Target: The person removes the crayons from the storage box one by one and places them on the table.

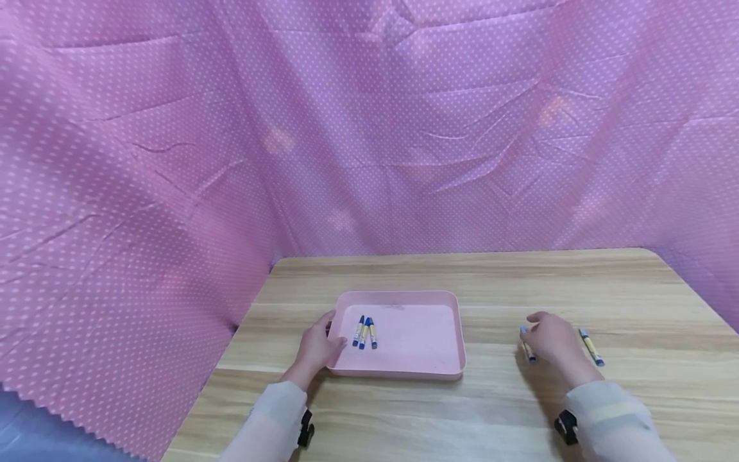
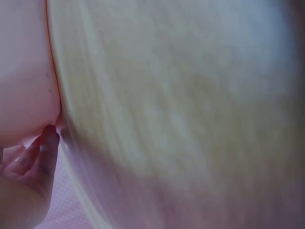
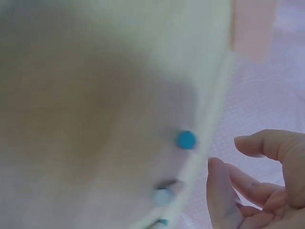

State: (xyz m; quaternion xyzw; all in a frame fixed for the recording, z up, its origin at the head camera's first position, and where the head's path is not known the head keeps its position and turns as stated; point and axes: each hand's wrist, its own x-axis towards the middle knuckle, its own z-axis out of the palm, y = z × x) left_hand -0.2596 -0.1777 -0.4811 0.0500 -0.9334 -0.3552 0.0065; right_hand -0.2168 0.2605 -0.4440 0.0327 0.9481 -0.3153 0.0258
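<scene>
Left hand [image 1: 314, 346] grips tray [image 1: 416, 337] at its left rim, likely steadying it; right hand [image 1: 557, 340] empty, thumb and fingers parted near a crayon [image 1: 528, 350], gap apparently suiting its slim barrel.

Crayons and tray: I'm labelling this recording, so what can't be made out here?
Head view: any print on the crayons in the tray, too small to read.
Head view: part of another crayon, hidden by the right hand.
Left wrist view: most of the tray, cut off by the edges; the table, blurred.
Right wrist view: what the lowest teal tip belongs to, cut off by the bottom edge.
</scene>
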